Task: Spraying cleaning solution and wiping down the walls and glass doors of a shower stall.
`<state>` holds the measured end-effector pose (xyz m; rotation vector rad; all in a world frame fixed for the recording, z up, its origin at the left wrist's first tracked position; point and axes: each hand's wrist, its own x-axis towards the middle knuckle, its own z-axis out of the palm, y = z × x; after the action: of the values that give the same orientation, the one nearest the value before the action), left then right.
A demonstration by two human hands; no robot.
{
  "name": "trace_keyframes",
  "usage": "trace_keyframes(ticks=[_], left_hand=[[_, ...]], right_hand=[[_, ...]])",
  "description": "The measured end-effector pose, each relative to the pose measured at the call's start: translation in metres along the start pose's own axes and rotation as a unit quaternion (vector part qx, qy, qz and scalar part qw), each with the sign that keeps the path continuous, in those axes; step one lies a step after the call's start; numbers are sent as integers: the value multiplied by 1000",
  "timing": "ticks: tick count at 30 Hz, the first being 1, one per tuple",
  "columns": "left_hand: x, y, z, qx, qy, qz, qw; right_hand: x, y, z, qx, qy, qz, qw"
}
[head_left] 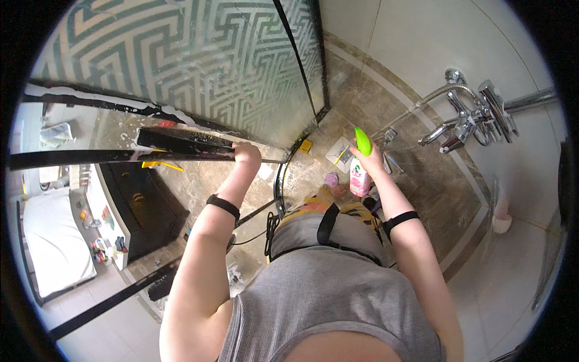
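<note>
My right hand (pixel 372 161) is closed around a spray bottle (pixel 359 183) with a green trigger head and a pink-and-white body, held upright in front of my legs. On the other side, my left hand (pixel 246 155) grips the black frame (pixel 187 143) of the glass shower door, its fingers closed over the edge. White foam (pixel 175 113) clings along the black rail beyond that hand. Above it stands the large glass panel (pixel 199 66) with a maze-like pattern, wet and streaked.
Chrome shower taps (pixel 467 117) with a hose jut from the right wall. A yellow block (pixel 306 146) lies by the curved black threshold (pixel 279 187). A dark cabinet (pixel 142 196) stands outside at left. Around my feet is brown tiled floor (pixel 440 199).
</note>
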<state>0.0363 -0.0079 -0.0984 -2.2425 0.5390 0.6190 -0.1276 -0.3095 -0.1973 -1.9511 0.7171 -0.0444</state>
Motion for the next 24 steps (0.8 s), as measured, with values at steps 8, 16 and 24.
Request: trace_keyframes(ticks=[8, 16, 24], left_hand=[[10, -3, 36, 58, 12, -37, 998], [-14, -4, 95, 50, 91, -119, 988], [-43, 6, 120, -43, 152, -182, 971]], right_hand=[[14, 41, 24, 63, -74, -16, 995], [40, 69, 85, 182, -71, 53, 979], [111, 114, 171, 320, -47, 133, 937]])
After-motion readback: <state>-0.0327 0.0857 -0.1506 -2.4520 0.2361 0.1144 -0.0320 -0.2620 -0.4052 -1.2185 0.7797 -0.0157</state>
